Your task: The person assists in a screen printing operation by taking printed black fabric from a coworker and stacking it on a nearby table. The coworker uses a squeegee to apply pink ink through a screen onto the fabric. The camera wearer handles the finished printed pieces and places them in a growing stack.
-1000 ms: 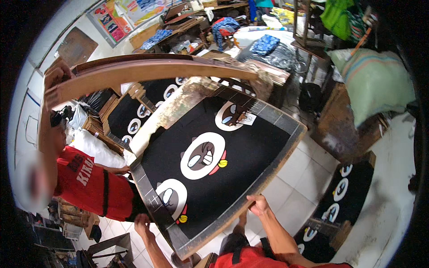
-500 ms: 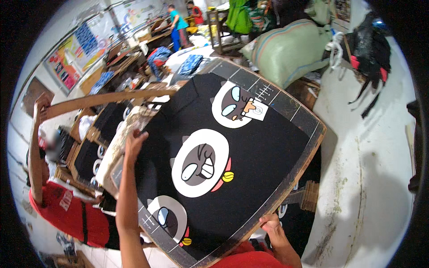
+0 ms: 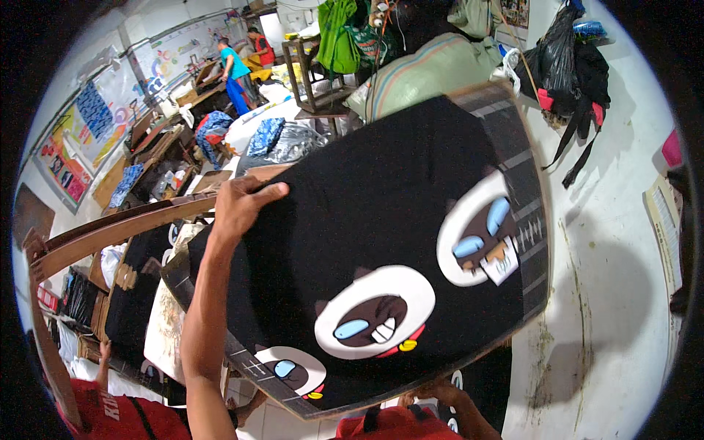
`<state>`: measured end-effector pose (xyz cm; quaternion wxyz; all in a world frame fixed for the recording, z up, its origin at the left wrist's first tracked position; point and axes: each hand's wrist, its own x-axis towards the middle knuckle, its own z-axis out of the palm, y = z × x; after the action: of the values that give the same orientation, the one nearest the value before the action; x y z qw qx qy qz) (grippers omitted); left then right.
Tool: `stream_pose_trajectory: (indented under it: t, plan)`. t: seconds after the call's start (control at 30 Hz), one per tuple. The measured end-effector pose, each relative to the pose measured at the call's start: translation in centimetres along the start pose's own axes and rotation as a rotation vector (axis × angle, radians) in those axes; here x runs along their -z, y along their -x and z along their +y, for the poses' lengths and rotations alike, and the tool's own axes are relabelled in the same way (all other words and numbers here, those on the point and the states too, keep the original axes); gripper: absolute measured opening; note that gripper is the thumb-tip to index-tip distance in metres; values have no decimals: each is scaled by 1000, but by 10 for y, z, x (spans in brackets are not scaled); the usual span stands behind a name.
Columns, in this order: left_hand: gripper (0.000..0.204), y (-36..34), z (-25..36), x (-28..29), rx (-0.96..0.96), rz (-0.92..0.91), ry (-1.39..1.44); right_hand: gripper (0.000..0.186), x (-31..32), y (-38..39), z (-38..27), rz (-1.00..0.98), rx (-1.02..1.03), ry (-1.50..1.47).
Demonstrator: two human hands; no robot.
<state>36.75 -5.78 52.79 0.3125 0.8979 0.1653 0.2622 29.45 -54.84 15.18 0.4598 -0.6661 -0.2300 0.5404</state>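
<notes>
Your left hand [image 3: 239,207] at the upper-left edge of the tilted board [image 3: 522,187], your right hand [image 3: 438,389] at its lower edge; whether either grips cannot be told

Right hand [image 3: 437,390] partly hidden, apparently under board [image 3: 534,279].

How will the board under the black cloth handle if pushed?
The board should be stiff: it spans the left hand and right hand without evident sag. It could be unwieldy, being much broader than the hands. The cloth probably resists sliding, lying largely smooth on it.
</notes>
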Motion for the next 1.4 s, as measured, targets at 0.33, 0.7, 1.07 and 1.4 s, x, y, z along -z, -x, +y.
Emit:
stream_pose_trajectory:
  t: [0.33,0.7,1.07,1.4]
  plan:
    - [46,56,49,-96,-718,-210,-43,35,20,98,-317,1060,738,906]
    - [43,79,-29,-170,-918,-558,35,17,37,-67,-266,399,184,902]
    - [65,44,-159,-384,-490,-1927,-678,17,-12,-94,-190,496,107,780]
    - [30,167,-162,-464,-290,-2408,-944,28,-36,-42,-154,459,-60,824]
